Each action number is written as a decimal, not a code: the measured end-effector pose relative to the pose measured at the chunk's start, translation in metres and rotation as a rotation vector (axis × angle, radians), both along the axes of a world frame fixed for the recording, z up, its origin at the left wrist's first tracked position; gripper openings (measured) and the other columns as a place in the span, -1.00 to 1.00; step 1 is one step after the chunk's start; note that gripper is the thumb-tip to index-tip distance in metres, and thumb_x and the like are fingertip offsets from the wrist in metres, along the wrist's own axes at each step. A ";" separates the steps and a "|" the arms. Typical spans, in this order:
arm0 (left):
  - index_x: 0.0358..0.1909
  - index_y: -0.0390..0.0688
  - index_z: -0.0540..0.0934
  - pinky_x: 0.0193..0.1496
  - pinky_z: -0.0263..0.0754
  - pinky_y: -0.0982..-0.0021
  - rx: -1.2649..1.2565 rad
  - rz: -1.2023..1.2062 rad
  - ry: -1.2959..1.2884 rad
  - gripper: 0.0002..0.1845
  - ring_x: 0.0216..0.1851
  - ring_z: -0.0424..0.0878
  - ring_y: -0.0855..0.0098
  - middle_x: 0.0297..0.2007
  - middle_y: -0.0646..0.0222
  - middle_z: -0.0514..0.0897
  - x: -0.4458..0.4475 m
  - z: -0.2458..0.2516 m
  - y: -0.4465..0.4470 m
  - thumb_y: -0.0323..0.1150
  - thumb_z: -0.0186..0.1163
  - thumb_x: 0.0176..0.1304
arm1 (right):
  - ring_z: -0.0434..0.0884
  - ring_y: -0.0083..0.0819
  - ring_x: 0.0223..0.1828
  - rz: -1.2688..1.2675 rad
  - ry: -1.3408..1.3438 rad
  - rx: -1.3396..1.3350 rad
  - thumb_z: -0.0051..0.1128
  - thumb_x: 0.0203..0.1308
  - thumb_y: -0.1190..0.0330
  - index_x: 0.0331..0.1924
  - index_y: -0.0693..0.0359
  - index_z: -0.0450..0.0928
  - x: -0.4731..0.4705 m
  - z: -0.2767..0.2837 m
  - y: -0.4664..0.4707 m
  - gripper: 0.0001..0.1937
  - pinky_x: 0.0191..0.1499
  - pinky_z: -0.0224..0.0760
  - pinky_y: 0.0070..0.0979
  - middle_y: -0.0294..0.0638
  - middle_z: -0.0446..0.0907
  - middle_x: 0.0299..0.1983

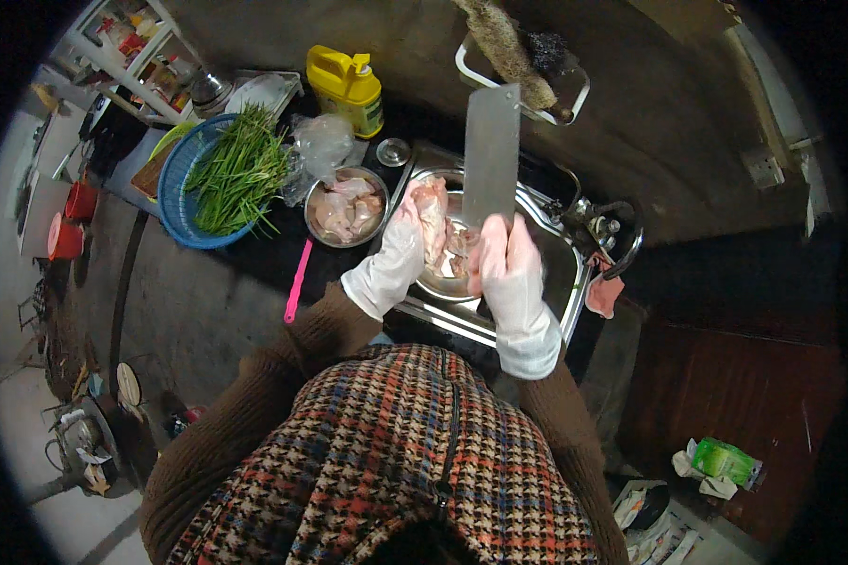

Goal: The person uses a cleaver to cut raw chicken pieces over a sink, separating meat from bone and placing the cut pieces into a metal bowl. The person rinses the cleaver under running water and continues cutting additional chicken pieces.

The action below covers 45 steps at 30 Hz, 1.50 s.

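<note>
My left hand (404, 236), in a pinkish-white glove, grips a piece of raw poultry (432, 212) over the sink's left side. In a matching glove, my right hand (507, 261) is closed around the handle end of a cleaver (491, 152), whose broad metal blade points away from me. Beneath both hands a round metal basin (442, 288) with more raw meat (459, 244) stands in the steel sink (551, 272). Left of my left hand, a metal bowl (311, 224) holds raw poultry pieces (350, 205). The cleaver's handle is mostly hidden by my fingers.
A blue plastic basket (173, 187) of green stalks (237, 169) stands left, beside a clear plastic bag (321, 145). Behind are a yellow jug (346, 92) and a metal lid (393, 152). A faucet (604, 229) and pink cloth (604, 295) are right; a pink-handled tool (298, 282) lies near the bowl.
</note>
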<state>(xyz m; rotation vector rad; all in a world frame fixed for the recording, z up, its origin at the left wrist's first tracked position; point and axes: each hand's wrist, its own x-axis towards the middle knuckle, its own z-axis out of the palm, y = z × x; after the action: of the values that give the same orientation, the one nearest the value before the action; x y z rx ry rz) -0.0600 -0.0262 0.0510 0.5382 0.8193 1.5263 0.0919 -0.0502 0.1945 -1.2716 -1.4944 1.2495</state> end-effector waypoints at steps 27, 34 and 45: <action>-0.02 -0.14 0.51 -0.06 0.46 0.56 0.191 0.136 0.188 -0.71 -0.16 0.50 0.59 -0.17 0.50 0.54 0.015 0.001 0.009 -0.20 -0.14 0.64 | 0.40 -0.56 -0.74 0.090 -0.246 -0.035 -0.15 0.57 0.14 -0.17 0.24 0.37 -0.009 -0.051 -0.015 -0.70 -0.69 0.25 -0.54 -0.30 0.44 -0.61; 0.14 -0.22 0.49 0.06 0.51 0.50 0.194 0.140 -0.034 -0.64 -0.06 0.57 0.49 -0.05 0.37 0.61 0.011 -0.014 0.009 -0.23 -0.23 0.66 | 0.38 -0.60 -0.72 0.116 -0.219 -0.165 -0.16 0.58 0.17 -0.14 0.23 0.38 -0.008 -0.042 -0.015 -0.72 -0.68 0.24 -0.58 -0.31 0.45 -0.59; 0.19 -0.20 0.48 0.09 0.51 0.46 0.113 0.122 0.107 -0.59 -0.04 0.57 0.51 -0.01 0.37 0.61 0.023 0.006 0.000 -0.14 -0.24 0.67 | 0.40 -0.61 -0.74 0.053 0.038 0.036 -0.19 0.58 0.23 0.00 0.32 0.40 -0.008 -0.037 -0.011 -0.71 -0.68 0.25 -0.59 -0.34 0.43 -0.65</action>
<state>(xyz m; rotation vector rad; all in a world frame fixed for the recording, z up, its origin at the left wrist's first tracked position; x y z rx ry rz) -0.0374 -0.0263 0.0569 0.6684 0.8645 1.6744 0.0834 -0.0607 0.1577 -1.1853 -1.5257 1.2683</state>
